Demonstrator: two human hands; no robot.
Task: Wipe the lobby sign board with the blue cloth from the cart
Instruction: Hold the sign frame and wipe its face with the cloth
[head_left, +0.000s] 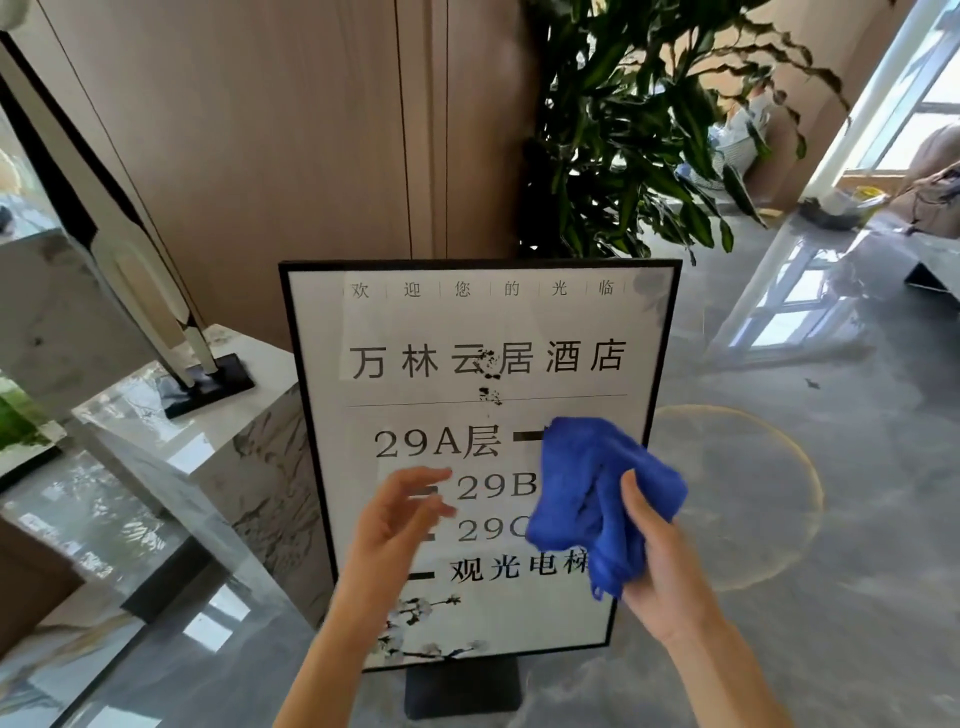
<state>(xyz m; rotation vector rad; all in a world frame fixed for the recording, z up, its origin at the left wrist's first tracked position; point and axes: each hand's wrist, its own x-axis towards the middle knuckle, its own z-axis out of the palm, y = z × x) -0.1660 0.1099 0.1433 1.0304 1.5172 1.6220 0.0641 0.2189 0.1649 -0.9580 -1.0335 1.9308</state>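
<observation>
The lobby sign board (415, 322) stands upright on a dark base on the floor, a black-framed white panel with dark lettering. Black smudges (489, 379) mark its middle, around and below the large title line. My right hand (657, 566) grips a bunched blue cloth (587, 493), held in front of the board's lower right part. My left hand (397, 525) hovers in front of the lower left part with its fingers apart and nothing in it. Cloth and hands hide some of the lettering.
A large potted plant (644, 130) rises behind the board on the right. A marble ledge (156, 431) with a tall sculpture on a black base (208, 384) lies to the left. Glossy grey floor (831, 519) stretches to the right toward windows.
</observation>
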